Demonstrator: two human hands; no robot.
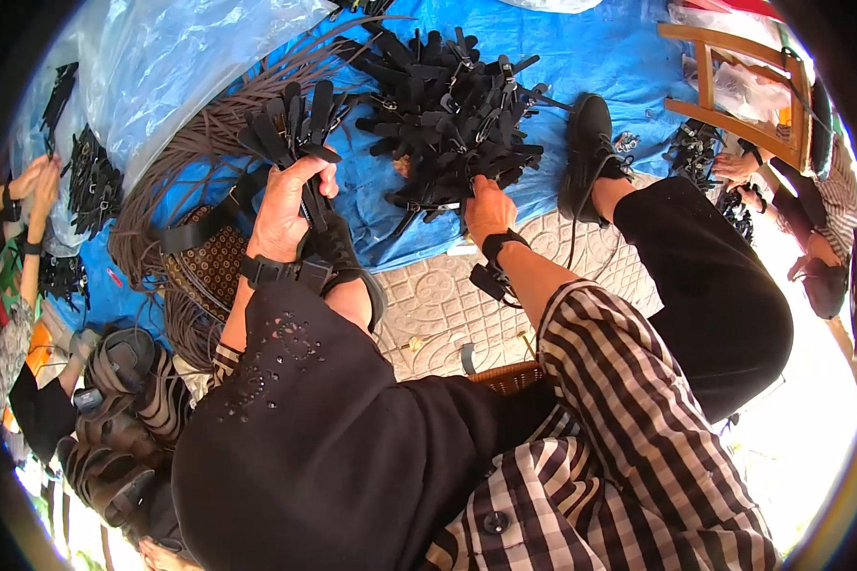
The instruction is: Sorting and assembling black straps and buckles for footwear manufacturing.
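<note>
A bunch of black straps [300, 124] with rounded ends fans upward out of my left hand [290, 205], whose fingers are wrapped round it. To the right, a heap of black buckle straps [448, 105] lies on a blue tarp [533, 29], its small metal buckles glinting. At the heap's near edge my right hand [492, 211] is closed on a black strap; its fingertips are partly hidden among the pieces.
Long brown strips [200, 133] lie left of my left hand, beside a brown patterned bag [203, 252]. Clear plastic sheeting [181, 67] covers the far left. Stacked dark sandals [124, 419] stand lower left. A wooden frame [733, 90] is far right. Other people's hands [33, 195] handle straps nearby.
</note>
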